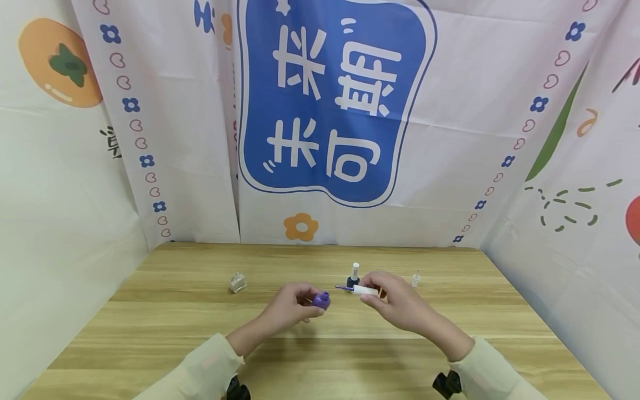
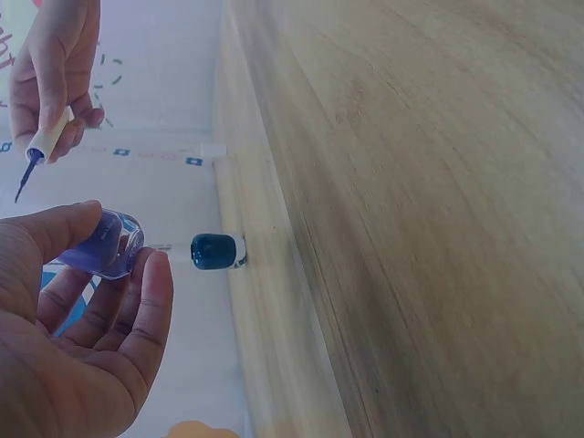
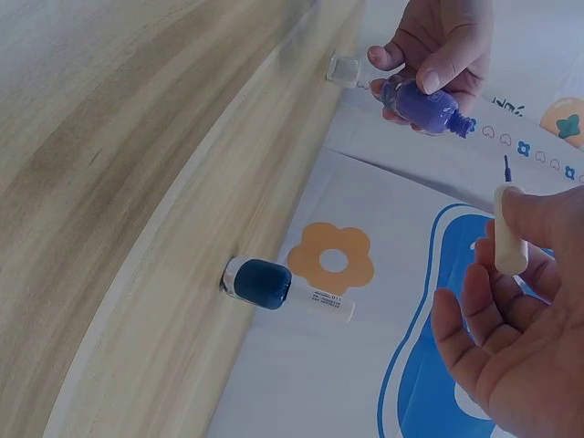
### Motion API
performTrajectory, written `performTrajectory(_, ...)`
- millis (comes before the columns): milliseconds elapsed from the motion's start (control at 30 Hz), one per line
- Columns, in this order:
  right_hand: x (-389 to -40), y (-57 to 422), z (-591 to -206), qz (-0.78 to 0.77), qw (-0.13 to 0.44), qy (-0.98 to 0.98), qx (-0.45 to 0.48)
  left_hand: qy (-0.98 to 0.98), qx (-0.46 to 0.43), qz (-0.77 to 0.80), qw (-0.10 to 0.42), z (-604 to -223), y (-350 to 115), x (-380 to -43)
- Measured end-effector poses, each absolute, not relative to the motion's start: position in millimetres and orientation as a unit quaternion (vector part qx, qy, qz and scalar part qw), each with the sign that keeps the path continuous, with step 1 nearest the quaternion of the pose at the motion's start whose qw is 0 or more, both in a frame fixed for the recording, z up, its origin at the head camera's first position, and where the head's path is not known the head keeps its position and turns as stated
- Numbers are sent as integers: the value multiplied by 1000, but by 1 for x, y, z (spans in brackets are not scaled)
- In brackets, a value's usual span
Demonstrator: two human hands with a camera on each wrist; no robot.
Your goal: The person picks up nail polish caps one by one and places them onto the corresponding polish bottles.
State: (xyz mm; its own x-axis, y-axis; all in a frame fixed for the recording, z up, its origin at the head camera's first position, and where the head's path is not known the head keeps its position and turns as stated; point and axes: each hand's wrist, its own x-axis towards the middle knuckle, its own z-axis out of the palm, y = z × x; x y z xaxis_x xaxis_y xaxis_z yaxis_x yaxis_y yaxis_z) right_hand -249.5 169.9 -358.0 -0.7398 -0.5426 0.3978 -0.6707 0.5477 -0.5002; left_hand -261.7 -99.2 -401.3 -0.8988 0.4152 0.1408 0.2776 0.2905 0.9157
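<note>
Left hand pinches a purple bottle, right hand a white-handled brush.

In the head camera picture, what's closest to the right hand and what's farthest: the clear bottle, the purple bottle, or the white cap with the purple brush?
1. White cap with the purple brush: held in the right hand.
2. Purple bottle: held in the left hand, left of the brush.
3. Clear bottle: on the table, farthest left.
</note>
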Motion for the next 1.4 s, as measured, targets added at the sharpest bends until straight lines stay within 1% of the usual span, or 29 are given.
performTrajectory(1133,-248,161,-357,291,107,-870,382,801,237,546,59,-400,-92,-255)
performTrajectory(1400,-249,158,-357,310,96,-864,385,796,244,551,61,-400,-89,-254)
